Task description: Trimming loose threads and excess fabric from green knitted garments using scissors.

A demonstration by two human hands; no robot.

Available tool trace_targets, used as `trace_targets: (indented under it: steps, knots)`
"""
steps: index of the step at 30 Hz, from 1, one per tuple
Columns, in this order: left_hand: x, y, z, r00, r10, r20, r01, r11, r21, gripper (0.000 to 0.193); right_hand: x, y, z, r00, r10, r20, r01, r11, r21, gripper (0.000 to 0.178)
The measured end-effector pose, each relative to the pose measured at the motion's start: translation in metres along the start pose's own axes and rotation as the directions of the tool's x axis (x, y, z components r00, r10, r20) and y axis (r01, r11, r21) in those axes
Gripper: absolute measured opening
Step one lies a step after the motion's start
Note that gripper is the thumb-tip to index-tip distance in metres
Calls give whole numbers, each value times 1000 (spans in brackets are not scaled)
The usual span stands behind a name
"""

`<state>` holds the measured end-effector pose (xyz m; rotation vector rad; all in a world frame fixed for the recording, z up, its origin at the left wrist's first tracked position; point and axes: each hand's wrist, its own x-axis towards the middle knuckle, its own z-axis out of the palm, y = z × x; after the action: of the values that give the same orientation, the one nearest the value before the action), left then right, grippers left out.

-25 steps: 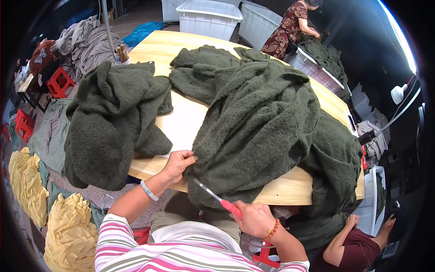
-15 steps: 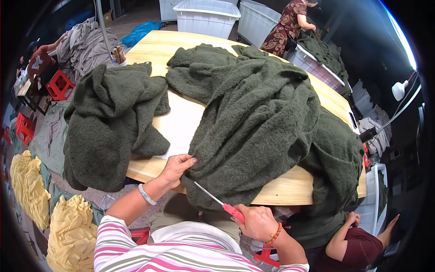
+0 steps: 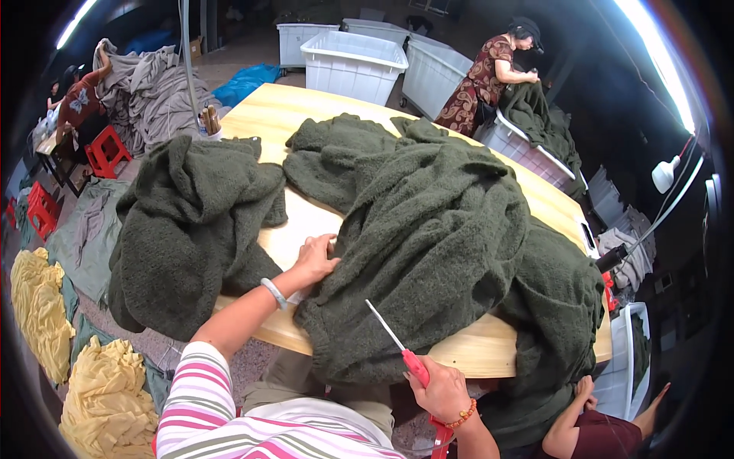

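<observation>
A large dark green knit garment [image 3: 428, 237] lies heaped over the middle of the table, its lower end hanging past the near edge. At its left edge is my left hand [image 3: 312, 262], fingers closed against the fabric, the tips partly hidden. My right hand [image 3: 442, 392] is wrapped round a slim tool [image 3: 415, 367] with a red handle and a thin, straight metal shaft. The shaft points up and left, over the lower part of the garment. Whether its tip touches the knit, I cannot tell.
Another dark green knit pile [image 3: 191, 237] hangs over the left side of the wooden table [image 3: 283, 103]. White bins [image 3: 355, 65] stand behind it. One person [image 3: 489, 76] handles dark cloth at the back right; another [image 3: 596, 428] sits at the lower right. Yellow cloth [image 3: 107, 398] lies on the floor.
My left hand has moved up along the garment's left edge. My right hand has shifted slightly right and down with the tool. The whole view has tilted up a little.
</observation>
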<state>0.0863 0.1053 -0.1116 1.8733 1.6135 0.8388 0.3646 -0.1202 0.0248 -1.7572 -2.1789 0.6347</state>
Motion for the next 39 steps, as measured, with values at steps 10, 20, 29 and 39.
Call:
trace_targets:
  steps: [10,20,29,39]
  knots:
    - [-52,108,-63,851,478,-218,-498,866,-47,21,-20,30,-20,980,71,-185,-72,997,4,23]
    - [-40,118,2,924,335,-183,-380,854,-355,32,-34,31,-20,971,107,-214,-113,994,-14,22]
    - [6,92,37,977,183,-110,-213,792,-573,18,-19,22,-21,975,50,-216,-54,998,-13,21]
    - [-4,82,29,984,170,-60,-162,692,-703,16,13,3,-27,994,67,-86,-79,986,-146,21]
